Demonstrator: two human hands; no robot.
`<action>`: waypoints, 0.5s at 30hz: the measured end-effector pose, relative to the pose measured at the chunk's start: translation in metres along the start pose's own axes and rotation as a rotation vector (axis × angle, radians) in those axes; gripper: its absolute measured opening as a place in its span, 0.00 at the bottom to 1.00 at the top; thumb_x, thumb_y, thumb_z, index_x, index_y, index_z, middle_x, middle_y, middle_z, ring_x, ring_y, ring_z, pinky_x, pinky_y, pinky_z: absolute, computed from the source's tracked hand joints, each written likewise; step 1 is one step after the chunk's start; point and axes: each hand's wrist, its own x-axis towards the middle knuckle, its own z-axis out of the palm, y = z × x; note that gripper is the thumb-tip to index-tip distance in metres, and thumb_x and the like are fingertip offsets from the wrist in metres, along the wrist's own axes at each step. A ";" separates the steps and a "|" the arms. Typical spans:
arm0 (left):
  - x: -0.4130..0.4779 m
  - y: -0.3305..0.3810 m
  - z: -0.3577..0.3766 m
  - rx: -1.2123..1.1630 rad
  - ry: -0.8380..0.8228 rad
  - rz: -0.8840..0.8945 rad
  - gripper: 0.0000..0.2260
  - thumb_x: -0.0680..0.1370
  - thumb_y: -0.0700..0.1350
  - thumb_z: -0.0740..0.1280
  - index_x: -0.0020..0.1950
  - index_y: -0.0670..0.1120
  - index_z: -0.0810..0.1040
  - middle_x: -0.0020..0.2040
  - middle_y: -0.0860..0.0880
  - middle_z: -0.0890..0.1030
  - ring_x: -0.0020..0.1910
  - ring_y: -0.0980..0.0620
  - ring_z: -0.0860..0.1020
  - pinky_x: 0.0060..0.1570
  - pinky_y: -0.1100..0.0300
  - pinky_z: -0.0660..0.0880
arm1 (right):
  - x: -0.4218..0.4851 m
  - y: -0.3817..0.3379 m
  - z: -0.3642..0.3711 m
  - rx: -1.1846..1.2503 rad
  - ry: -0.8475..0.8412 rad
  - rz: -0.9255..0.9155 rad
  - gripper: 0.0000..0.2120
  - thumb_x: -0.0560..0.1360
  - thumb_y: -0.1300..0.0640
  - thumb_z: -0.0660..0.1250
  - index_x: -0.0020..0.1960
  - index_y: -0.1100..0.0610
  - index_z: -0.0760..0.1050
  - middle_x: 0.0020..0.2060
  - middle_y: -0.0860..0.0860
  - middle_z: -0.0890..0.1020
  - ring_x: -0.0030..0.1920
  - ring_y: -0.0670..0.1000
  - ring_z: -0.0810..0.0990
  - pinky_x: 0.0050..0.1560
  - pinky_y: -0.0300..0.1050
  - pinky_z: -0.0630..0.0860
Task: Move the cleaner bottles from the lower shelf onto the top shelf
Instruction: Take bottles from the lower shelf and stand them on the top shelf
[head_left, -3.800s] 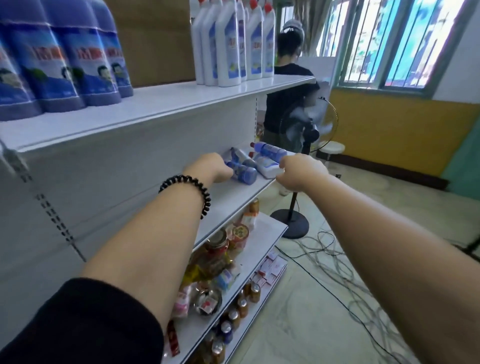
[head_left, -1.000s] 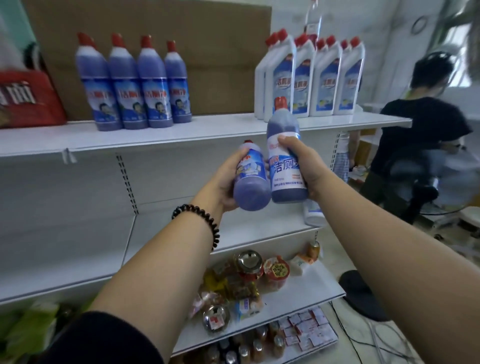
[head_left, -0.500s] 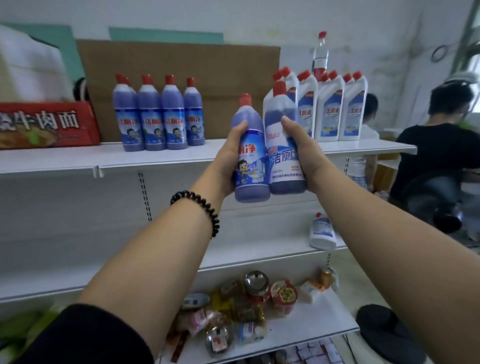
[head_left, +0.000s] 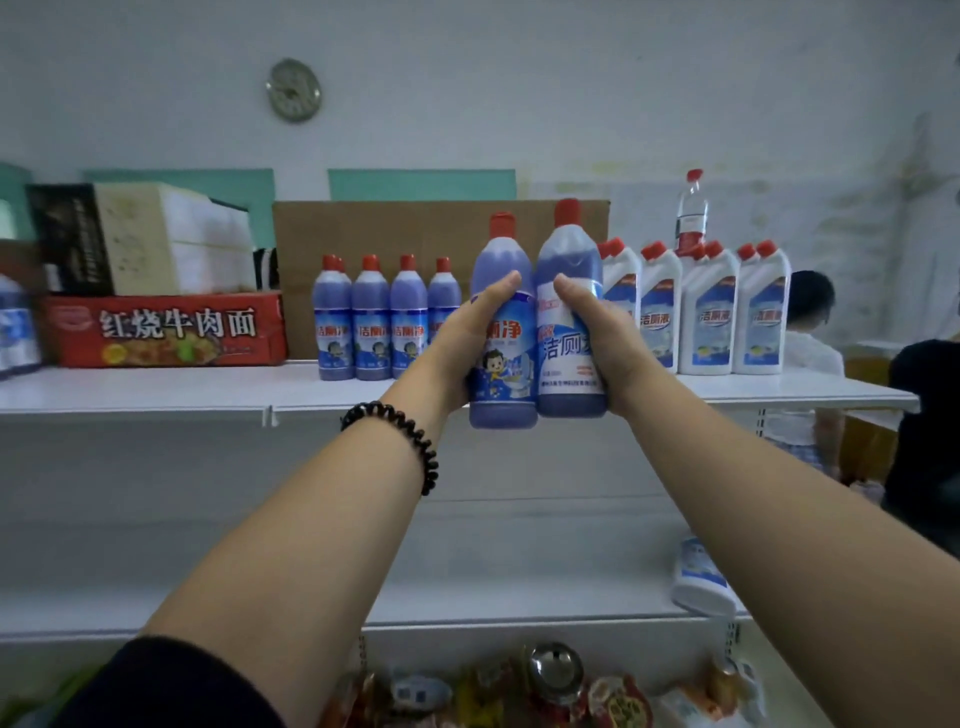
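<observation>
Since half a second ago both bottles have risen and moved forward; their bases now sit level with the front edge of the top shelf (head_left: 156, 387), not yet set down. The left bottle (head_left: 503, 332) is clamped in the left hand (head_left: 462, 343), the right bottle (head_left: 570, 322) in the right hand (head_left: 605, 343), the two bottles touching side by side and upright.

Assessment: rigid plastic, filled with blue liquid nearly to the shoulder, so moderately heavy; the glossy labels are likely slick. The mid-body grip, thumb across the label, looks sound.

Beyond the left hand stands a row of blue bottles (head_left: 371, 317); beyond the right, white bottles (head_left: 709, 317). One white bottle (head_left: 698, 579) remains on the lower shelf (head_left: 467, 597), below the right forearm.
</observation>
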 end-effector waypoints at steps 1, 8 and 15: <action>-0.001 0.001 -0.001 0.008 0.010 0.007 0.24 0.79 0.58 0.66 0.67 0.43 0.77 0.59 0.41 0.83 0.51 0.45 0.84 0.52 0.51 0.82 | 0.001 0.000 0.001 -0.003 -0.014 -0.005 0.21 0.72 0.46 0.74 0.59 0.57 0.77 0.50 0.58 0.85 0.50 0.60 0.85 0.54 0.57 0.82; -0.019 0.012 -0.030 0.075 0.179 0.107 0.20 0.80 0.54 0.67 0.65 0.41 0.77 0.57 0.39 0.83 0.50 0.43 0.83 0.55 0.48 0.80 | 0.018 0.015 0.038 0.029 -0.103 -0.037 0.10 0.76 0.55 0.72 0.54 0.57 0.77 0.42 0.54 0.85 0.40 0.53 0.85 0.43 0.49 0.83; -0.052 0.026 -0.086 0.131 0.348 0.207 0.27 0.76 0.52 0.71 0.68 0.36 0.75 0.64 0.31 0.78 0.56 0.35 0.79 0.64 0.39 0.74 | 0.022 0.040 0.106 0.114 -0.232 -0.003 0.09 0.74 0.54 0.73 0.51 0.55 0.78 0.41 0.54 0.85 0.42 0.54 0.85 0.47 0.52 0.83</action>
